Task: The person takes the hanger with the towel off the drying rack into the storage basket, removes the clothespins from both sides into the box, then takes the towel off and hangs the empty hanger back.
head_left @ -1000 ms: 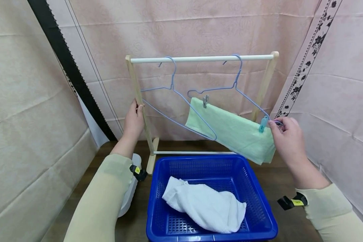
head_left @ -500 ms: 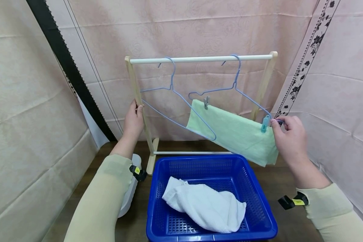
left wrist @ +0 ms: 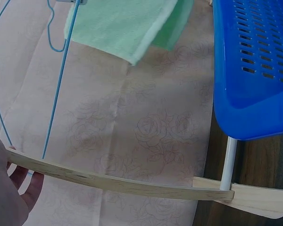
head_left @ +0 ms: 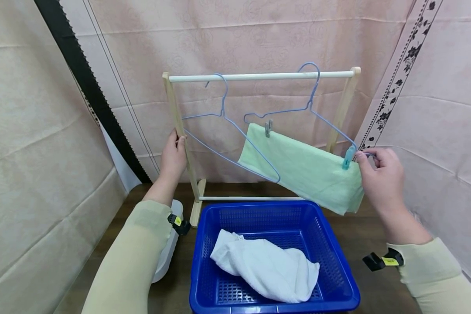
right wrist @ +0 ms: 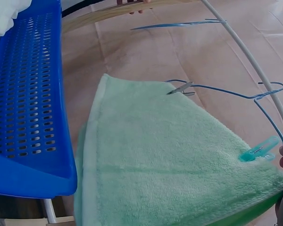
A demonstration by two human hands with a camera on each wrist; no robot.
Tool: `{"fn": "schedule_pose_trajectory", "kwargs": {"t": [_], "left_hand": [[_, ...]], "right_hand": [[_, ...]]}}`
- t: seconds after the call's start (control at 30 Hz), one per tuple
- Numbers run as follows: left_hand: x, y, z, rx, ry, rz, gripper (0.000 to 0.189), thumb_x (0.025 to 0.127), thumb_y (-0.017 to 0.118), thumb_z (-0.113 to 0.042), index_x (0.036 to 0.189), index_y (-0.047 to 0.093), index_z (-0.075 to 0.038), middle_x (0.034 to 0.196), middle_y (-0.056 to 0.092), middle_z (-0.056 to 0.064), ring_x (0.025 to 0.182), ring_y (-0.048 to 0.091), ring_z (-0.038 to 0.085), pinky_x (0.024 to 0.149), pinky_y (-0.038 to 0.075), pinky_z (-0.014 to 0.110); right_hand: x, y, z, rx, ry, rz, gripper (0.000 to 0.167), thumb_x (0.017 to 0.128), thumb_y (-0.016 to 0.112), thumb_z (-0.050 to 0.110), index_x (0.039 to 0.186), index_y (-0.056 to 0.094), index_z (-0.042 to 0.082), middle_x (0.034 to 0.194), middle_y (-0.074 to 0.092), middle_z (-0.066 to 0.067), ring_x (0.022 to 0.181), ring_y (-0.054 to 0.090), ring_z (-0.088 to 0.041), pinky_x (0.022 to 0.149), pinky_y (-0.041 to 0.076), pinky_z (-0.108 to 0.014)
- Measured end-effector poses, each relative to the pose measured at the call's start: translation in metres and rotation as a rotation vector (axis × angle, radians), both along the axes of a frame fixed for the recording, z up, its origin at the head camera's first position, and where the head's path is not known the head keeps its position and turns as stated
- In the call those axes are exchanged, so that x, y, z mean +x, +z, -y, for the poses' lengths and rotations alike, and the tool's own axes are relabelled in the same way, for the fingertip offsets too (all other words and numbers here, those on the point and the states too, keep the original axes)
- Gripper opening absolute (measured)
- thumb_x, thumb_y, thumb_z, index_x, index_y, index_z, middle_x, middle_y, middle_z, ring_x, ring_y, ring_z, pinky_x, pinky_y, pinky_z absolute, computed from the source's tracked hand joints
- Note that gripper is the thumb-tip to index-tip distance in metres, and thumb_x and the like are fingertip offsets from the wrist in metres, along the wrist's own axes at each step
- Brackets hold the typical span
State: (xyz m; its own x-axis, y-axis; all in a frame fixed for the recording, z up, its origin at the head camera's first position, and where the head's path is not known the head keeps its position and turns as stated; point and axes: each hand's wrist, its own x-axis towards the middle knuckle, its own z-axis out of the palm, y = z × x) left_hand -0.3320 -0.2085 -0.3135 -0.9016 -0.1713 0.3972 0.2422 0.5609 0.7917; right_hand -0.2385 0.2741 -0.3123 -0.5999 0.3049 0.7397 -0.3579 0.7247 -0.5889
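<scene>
My left hand (head_left: 174, 157) grips the left wooden upright (head_left: 176, 107) of a small clothes rack, fingers wrapped around it. A light green towel (head_left: 302, 170) hangs slanted from a blue wire hanger (head_left: 310, 104), its right side lower. One grey clothespin (head_left: 268, 129) and one teal clothespin (head_left: 348, 158) fasten it. My right hand (head_left: 382, 179) pinches the hanger's right corner, just beside the teal clothespin. That hanger's hook arches over the white top bar (head_left: 259, 77), its crown raised above it. A second blue hanger (head_left: 223, 104) hangs bare at the left.
A blue plastic basket (head_left: 198, 261) stands in front of the rack, with a crumpled white cloth (head_left: 264, 266) inside. Partly behind my left forearm lies a white container (head_left: 166, 257). Patterned cloth (head_left: 133, 52) surrounds the wooden table (head_left: 377, 288) on three sides.
My right hand has moved slightly right, drawing the hanger and towel with it. The hanger's hook has risen above the bar and shifted right. My left hand stays put.
</scene>
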Motion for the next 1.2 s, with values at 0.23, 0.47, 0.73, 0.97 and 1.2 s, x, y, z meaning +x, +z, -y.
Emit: {"fn": "schedule_pose_trajectory", "kwargs": {"t": [0.23, 0.47, 0.73, 0.97, 1.2], "left_hand": [[0.000, 0.003, -0.001, 0.005, -0.007, -0.005, 0.058, 0.106, 0.029, -0.047, 0.159, 0.022, -0.024, 0.148, 0.046, 0.012, 0.127, 0.050, 0.030, 0.099, 0.046, 0.050], [0.000, 0.005, -0.002, 0.005, -0.002, 0.006, 0.056, 0.106, 0.030, -0.047, 0.158, 0.022, -0.028, 0.149, 0.045, 0.011, 0.128, 0.051, 0.031, 0.100, 0.046, 0.051], [-0.001, 0.002, -0.002, 0.031, -0.012, 0.037, 0.057, 0.105, 0.030, -0.049, 0.158, 0.021, -0.030, 0.151, 0.043, 0.010, 0.130, 0.049, 0.030, 0.102, 0.044, 0.052], [0.001, 0.003, -0.002, 0.028, -0.022, 0.032, 0.058, 0.105, 0.030, -0.048, 0.159, 0.020, -0.029, 0.150, 0.043, 0.011, 0.130, 0.048, 0.031, 0.102, 0.044, 0.052], [0.003, 0.003, 0.000, 0.039, -0.019, 0.040, 0.056, 0.106, 0.029, -0.047, 0.158, 0.022, -0.029, 0.151, 0.043, 0.011, 0.130, 0.048, 0.032, 0.102, 0.044, 0.052]], "right_hand": [[0.005, 0.007, -0.002, -0.035, 0.013, -0.030, 0.023, 0.093, 0.069, 0.021, 0.098, 0.073, 0.000, 0.075, 0.039, 0.001, 0.073, 0.035, -0.005, 0.063, 0.024, -0.024], [0.012, 0.012, -0.006, -0.071, 0.003, -0.025, 0.025, 0.092, 0.069, 0.022, 0.097, 0.072, -0.001, 0.073, 0.037, 0.002, 0.071, 0.034, -0.005, 0.062, 0.024, -0.024], [0.020, 0.011, -0.011, -0.105, -0.013, -0.012, 0.026, 0.092, 0.068, 0.025, 0.097, 0.072, 0.000, 0.073, 0.039, 0.004, 0.071, 0.037, -0.005, 0.061, 0.024, -0.025], [0.028, 0.008, -0.017, -0.120, -0.014, -0.037, 0.022, 0.091, 0.070, 0.021, 0.092, 0.069, -0.001, 0.072, 0.042, 0.002, 0.072, 0.039, -0.005, 0.062, 0.027, -0.023], [0.043, 0.002, -0.025, -0.139, -0.008, -0.007, 0.017, 0.090, 0.072, 0.016, 0.091, 0.070, -0.001, 0.071, 0.042, 0.006, 0.068, 0.039, -0.006, 0.059, 0.029, -0.018]]}}
